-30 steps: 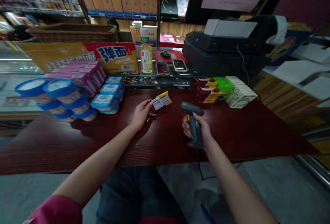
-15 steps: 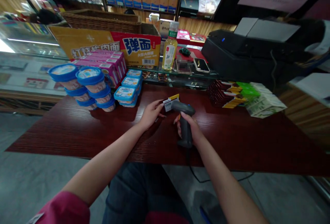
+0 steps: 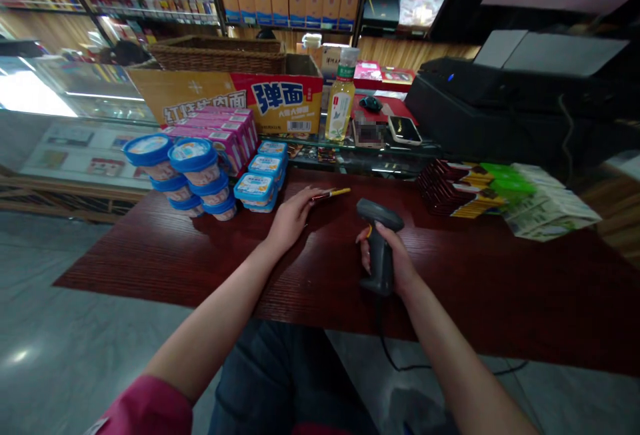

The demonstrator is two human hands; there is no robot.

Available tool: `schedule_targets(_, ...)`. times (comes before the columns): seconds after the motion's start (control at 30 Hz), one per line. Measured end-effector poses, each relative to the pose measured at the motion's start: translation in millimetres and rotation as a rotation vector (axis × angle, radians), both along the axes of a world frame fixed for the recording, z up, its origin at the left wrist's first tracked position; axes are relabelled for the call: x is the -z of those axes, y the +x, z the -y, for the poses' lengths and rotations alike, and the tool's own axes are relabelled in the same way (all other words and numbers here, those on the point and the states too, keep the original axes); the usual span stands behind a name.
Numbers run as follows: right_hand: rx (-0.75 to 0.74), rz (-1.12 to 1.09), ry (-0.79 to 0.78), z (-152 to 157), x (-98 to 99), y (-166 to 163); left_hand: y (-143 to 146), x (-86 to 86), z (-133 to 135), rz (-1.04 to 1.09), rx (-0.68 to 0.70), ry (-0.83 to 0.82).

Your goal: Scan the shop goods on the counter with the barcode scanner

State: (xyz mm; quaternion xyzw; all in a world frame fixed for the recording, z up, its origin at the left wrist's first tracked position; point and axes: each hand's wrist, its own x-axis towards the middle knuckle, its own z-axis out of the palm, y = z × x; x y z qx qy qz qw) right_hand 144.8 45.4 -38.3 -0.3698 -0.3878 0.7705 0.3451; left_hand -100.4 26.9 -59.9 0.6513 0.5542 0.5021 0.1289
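Note:
My left hand [image 3: 291, 216] is closed on the near end of a thin brown-and-yellow packet [image 3: 340, 191], seen almost edge-on just above the dark red wooden counter [image 3: 320, 268]. In my right hand [image 3: 397, 255] is a grey barcode scanner [image 3: 382, 258], gripped by its handle, its head pointing up and left. A gap separates the scanner from the packet. From the scanner's base a black cable [image 3: 387, 348] hangs over the counter's front edge. Left of my left hand stand blue-lidded tubs [image 3: 254, 187] in stacks.
Round blue-lidded cups [image 3: 193, 151] and pink boxes [image 3: 230, 131] stand at the left. Behind them is a noodle carton [image 3: 280, 105], then a bottle [image 3: 341, 98] and a phone [image 3: 405, 130]. Brown-and-yellow packets [image 3: 453, 188] and green-white packs [image 3: 547, 205] lie at the right.
The packet has tilted from showing its white label to nearly edge-on. The scanner has moved away from it, toward the right. My view has shifted slightly left.

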Motion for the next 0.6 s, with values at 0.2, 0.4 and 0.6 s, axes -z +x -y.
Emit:
schedule_targets(0.2, 0.015, -0.089, -0.053, -21, 6.6, 25, 0, -2.4, 12, -0.564, -0.27, -0.21)
schedule_targets(0.4, 0.017, -0.171, -0.02, -25, 4.0, 32, 46, -1.9, 6, -0.839, -0.337, -0.274)
schedule_targets(0.6, 0.014, -0.142, -0.023, -22, 0.4, 29, 22, 3.6, -42, -0.787, -0.359, -0.317)
